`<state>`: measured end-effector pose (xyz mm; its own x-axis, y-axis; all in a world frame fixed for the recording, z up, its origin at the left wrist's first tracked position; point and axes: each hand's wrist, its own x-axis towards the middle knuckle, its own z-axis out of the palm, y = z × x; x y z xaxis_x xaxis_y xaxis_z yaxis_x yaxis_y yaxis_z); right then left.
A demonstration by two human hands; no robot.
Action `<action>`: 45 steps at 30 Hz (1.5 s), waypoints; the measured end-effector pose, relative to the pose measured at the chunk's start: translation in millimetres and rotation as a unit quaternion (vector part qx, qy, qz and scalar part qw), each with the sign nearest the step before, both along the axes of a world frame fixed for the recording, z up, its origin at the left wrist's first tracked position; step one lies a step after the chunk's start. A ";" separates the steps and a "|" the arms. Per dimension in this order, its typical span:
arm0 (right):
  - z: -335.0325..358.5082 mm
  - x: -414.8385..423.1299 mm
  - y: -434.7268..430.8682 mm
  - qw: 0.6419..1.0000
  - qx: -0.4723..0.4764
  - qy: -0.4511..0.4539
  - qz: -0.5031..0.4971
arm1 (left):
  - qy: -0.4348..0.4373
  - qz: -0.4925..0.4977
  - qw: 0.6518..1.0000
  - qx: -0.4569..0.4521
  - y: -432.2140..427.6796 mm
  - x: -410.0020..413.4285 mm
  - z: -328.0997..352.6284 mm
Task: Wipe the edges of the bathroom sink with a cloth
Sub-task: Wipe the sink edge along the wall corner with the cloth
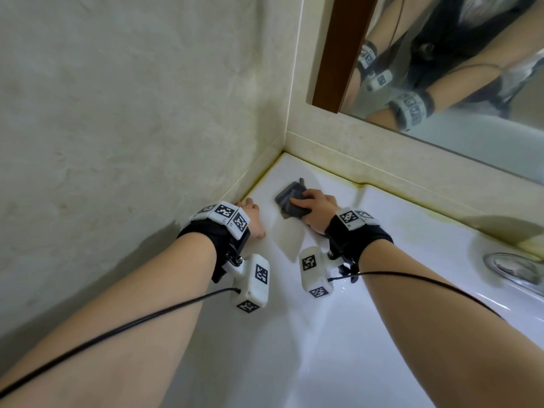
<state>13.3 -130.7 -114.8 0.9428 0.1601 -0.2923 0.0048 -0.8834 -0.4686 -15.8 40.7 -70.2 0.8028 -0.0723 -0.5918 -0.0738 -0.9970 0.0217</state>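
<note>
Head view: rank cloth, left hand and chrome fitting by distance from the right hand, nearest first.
1. cloth: gripped under the right hand, at the back left corner of the sink.
2. left hand: just to the left, against the side wall.
3. chrome fitting: far right, at the picture's edge.

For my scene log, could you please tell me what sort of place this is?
Most likely a bathroom: a white sink in a wall corner, a wood-framed mirror above it, and a chrome fitting at the right.
</note>
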 end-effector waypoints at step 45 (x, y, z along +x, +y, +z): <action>3.9 -9.6 15.8 0.984 -0.166 0.024 0.056 | -0.041 0.041 0.992 -0.109 14.4 -17.6 -0.8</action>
<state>3.7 -114.8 -110.9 0.9082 0.1514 -0.3903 0.0964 -0.9829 -0.1569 -33.4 55.1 -71.0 0.8558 -0.1239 -0.5023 -0.0033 -0.9722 0.2341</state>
